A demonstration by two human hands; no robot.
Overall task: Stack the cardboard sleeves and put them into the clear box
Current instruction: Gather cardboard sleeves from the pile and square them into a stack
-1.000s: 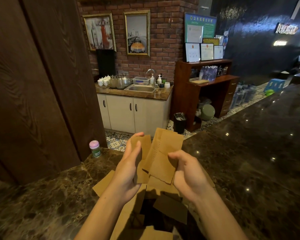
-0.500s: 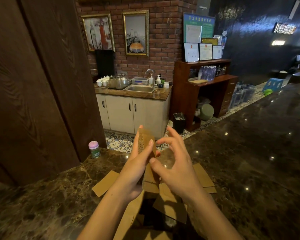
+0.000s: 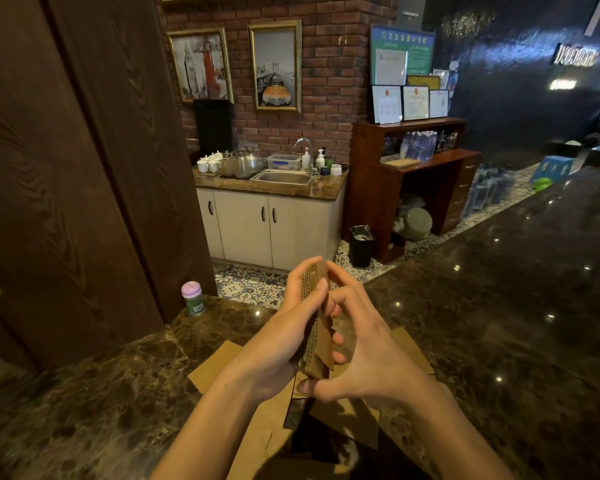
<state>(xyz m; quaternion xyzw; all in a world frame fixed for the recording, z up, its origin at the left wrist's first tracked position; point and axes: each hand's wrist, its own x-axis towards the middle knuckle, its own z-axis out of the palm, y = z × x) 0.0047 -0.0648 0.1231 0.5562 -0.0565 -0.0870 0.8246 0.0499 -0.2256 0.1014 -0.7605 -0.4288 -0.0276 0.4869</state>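
The stack of cardboard sleeves (image 3: 316, 337) stands upright on its edge, in the air between the two hands, with its corrugated edge facing the camera. The left hand (image 3: 288, 330) grips its left face, with the thumb lying along the near edge. The right hand (image 3: 371, 351) presses the right face with curled fingers and has its thumb under the bottom end. Below them, an open cardboard box (image 3: 219, 362) sits on the dark marble surface (image 3: 84, 393).
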